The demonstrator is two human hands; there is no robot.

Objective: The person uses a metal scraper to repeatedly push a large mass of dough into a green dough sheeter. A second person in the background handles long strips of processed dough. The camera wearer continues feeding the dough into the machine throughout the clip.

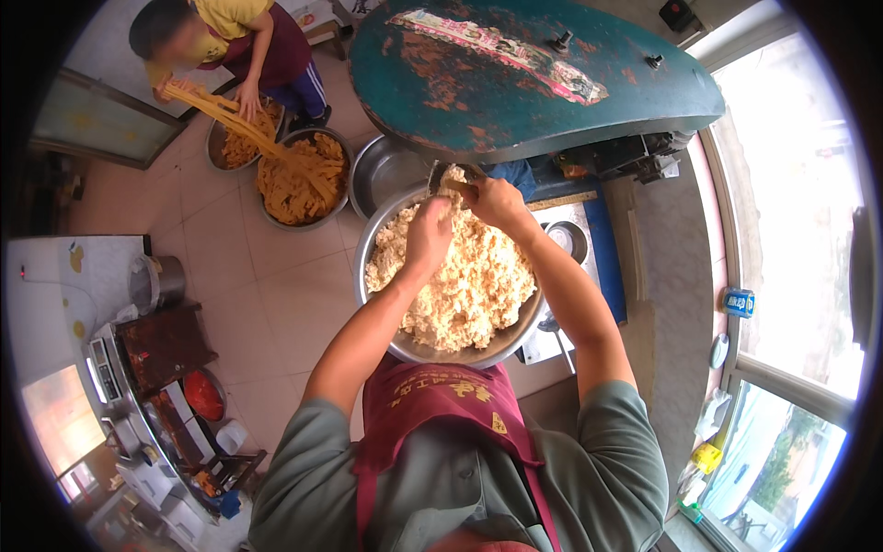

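Note:
A wide metal basin (363, 290) in front of my body holds a heap of pale, crumbly dough (469, 283). My left hand (431, 231) is over the far part of the heap, its fingers bent and somewhat blurred; whether dough is in it I cannot tell. Beside it, my right hand (493, 200) grips the wooden handle of a tool (463, 186) at the basin's far rim. The tool's head is mostly hidden, and some dough lies against it. Just beyond both hands is the worn green housing of a machine (483, 83).
At the upper left a co-worker (238, 48) lifts long orange-brown dough strips (227, 117) over two metal basins on the floor. Another metal basin (386, 172) stands left of the machine. A small metal bowl (569, 238) and a ladle lie to the right; a scale (103, 366) is at the left.

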